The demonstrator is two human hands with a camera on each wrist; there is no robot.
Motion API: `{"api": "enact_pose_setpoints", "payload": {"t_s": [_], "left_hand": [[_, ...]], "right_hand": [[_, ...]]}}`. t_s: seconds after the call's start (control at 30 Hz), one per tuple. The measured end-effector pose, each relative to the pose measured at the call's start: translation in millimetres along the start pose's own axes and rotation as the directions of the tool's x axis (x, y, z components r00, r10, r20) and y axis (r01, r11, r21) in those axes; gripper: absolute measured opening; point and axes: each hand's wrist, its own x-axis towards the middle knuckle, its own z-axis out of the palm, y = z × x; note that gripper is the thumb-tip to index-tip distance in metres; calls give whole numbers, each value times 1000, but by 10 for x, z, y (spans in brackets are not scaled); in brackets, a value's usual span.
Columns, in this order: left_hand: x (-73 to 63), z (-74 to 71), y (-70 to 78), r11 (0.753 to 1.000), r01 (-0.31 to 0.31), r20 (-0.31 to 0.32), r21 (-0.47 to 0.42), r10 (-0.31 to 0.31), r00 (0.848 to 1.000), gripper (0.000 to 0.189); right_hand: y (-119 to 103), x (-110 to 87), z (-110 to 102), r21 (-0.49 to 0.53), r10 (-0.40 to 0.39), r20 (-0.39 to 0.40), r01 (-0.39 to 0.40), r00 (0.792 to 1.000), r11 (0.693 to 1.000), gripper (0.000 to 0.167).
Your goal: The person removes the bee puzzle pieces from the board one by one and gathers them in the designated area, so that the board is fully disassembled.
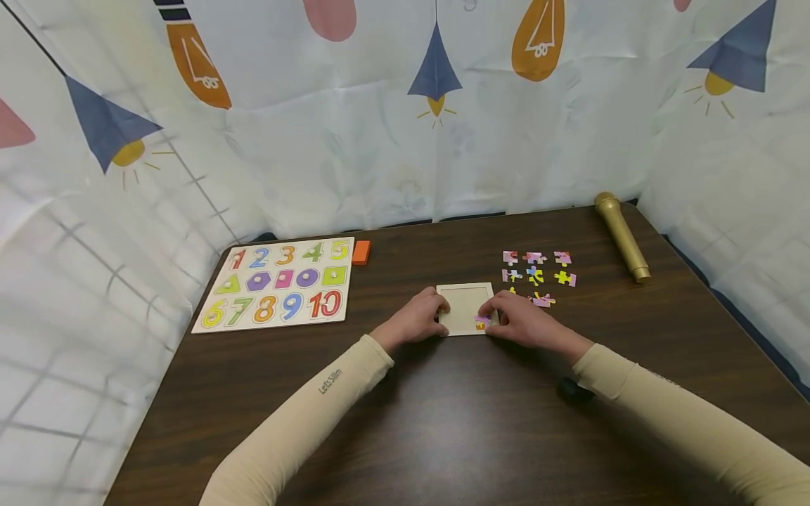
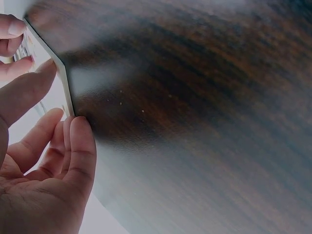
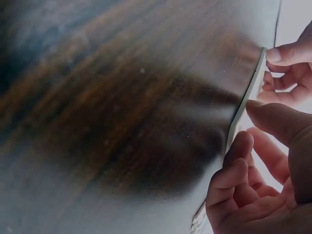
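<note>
A small pale wooden puzzle tray [image 1: 460,302] lies on the dark table before the person. One pink and yellow jigsaw piece [image 1: 481,321] is in its near right corner. My left hand [image 1: 415,320] holds the tray's left side, with the thumb near the front corner; that hand [image 2: 53,161] shows its fingertips at the edge in the left wrist view. Around the tray's right side curls my right hand [image 1: 525,321], its thumb by the piece at the front edge. In the right wrist view, fingers [image 3: 239,165] and thumb meet the tray's rim.
Several loose jigsaw pieces [image 1: 534,275] lie just right of the tray, some close behind the right hand. A number puzzle board [image 1: 253,310] and an orange block [image 1: 361,253] are at the left. A gold microphone [image 1: 623,239] lies at the back right. Patterned curtains [image 1: 380,154] surround the table.
</note>
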Motion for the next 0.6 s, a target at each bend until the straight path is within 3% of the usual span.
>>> {"api": "enact_pose_setpoints", "payload": {"t_s": [0.6], "left_hand": [[2,-5,6,1000,14,5,-13,-14,1000,39]], "right_hand": [[10,37,-3,5,1,25,-1,1000,1000,34]]}}
